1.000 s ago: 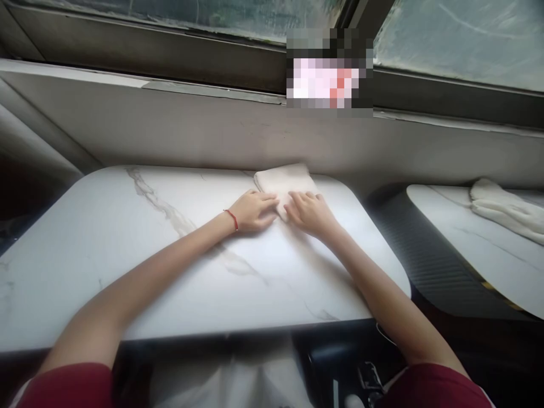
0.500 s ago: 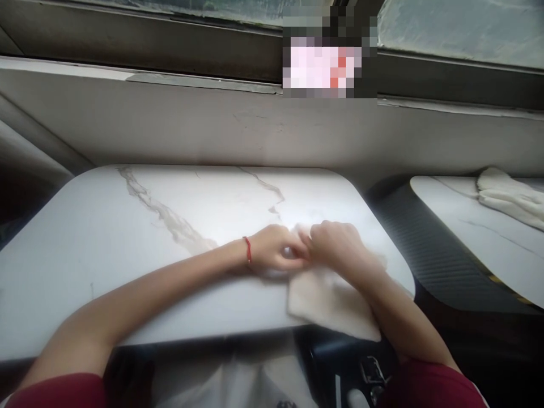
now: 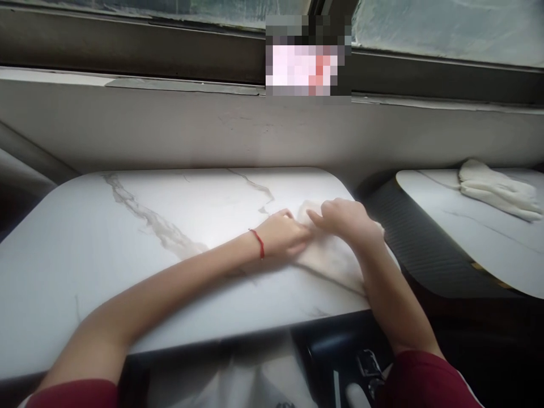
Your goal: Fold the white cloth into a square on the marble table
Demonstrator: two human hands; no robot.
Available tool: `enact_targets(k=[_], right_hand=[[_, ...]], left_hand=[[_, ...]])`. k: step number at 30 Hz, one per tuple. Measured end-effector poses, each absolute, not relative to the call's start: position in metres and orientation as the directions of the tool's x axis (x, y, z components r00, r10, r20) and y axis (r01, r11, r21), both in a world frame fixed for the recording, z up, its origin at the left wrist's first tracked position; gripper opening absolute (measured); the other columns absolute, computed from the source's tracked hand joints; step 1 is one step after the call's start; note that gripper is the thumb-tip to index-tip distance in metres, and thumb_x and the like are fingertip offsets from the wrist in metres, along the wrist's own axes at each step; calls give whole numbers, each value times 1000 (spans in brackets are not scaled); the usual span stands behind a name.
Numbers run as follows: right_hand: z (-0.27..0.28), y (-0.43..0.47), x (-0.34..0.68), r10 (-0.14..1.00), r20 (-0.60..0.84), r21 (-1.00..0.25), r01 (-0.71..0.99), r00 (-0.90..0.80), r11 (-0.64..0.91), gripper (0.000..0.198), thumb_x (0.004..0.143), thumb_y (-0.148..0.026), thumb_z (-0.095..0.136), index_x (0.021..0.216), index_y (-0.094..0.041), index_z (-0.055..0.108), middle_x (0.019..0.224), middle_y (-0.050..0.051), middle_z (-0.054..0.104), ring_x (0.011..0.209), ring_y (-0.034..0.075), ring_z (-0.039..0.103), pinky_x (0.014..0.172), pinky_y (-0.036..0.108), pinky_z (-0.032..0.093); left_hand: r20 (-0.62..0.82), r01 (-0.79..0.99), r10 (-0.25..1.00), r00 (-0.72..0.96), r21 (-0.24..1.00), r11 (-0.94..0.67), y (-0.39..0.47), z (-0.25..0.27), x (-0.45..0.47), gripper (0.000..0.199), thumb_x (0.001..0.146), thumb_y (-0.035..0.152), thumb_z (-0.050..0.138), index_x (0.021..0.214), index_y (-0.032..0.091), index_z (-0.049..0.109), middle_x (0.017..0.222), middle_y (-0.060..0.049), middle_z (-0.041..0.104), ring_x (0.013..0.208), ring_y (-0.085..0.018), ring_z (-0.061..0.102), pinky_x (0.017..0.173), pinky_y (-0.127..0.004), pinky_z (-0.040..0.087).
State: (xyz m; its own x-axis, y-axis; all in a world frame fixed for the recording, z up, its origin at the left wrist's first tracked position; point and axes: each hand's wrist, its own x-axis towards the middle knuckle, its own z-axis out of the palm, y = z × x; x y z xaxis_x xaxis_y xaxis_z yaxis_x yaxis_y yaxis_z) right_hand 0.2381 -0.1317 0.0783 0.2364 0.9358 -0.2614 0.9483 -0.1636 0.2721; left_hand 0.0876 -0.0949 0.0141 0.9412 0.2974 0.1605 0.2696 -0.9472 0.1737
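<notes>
A white cloth (image 3: pixel 327 258) lies on the right part of a white marble-patterned table (image 3: pixel 229 198), slightly blurred. My left hand (image 3: pixel 283 233), with a red string bracelet (image 3: pixel 259 243) at the wrist, closes its bent fingers on the cloth's left edge. Beside it, my right hand (image 3: pixel 344 220) is curled around the cloth's upper part, the index finger towards the left hand. Part of the cloth is hidden beneath the right hand and wrist.
A second marble-patterned table (image 3: pixel 480 232) stands to the right, with a folded white cloth (image 3: pixel 497 190) on it. Behind the tables runs a pale wall (image 3: pixel 191 124) below windows. A dark ribbed surface (image 3: pixel 429 255) fills the gap between the tables.
Both hands have moved away from me with the cloth, whose near corner no longer hangs over the table's front edge. The view has shifted slightly to the right.
</notes>
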Motion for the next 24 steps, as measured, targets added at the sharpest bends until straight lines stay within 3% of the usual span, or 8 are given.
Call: enact_targets(k=[6,11,15,17,20,24], right_hand=[[61,-104,265,964,-177,195,967,199,-164,50,104,-34,32,110,-7,73,110,23,73,104,28,67,81,33,45],[37,-77,285,997,-72,108,994,37,-29,51,105,-30,23,136,-9,58,146,23,54,136,34,48,101,49,41],[30,-66,289,999,-31,105,994,19,-15,54,105,-28,20,149,-7,43,160,22,38,147,35,34,107,54,36],[32,-66,284,998,-32,129,990,62,-57,53,104,-27,21,146,-4,46,153,25,46,141,35,43,105,51,37],[39,-73,270,982,-56,164,972,180,-169,53,104,-28,22,130,-1,59,128,29,64,116,34,62,95,45,43],[49,-87,250,944,-125,219,937,305,-274,53,104,-23,23,115,-2,70,109,28,71,100,34,69,81,42,48]], left_hand=[[191,378,361,913,-60,-924,-80,7,142,39,99,27,41,120,9,68,119,-18,72,113,-28,63,96,-41,41],[201,475,447,872,-127,-871,-64,4,161,52,104,35,32,129,2,64,118,-24,72,112,-33,62,93,-44,41],[206,503,484,851,-54,-862,-45,0,155,51,103,34,34,134,2,60,133,-25,64,123,-33,59,97,-44,42],[193,470,465,864,18,-882,-35,-1,147,48,104,32,33,133,5,60,140,-22,60,133,-31,53,98,-43,43],[154,398,413,897,122,-909,-24,-1,135,45,105,29,29,136,13,58,153,-14,51,145,-25,42,103,-40,43],[96,319,345,934,215,-923,-22,3,131,42,103,27,32,128,22,65,152,-7,53,130,-22,58,108,-39,41]])
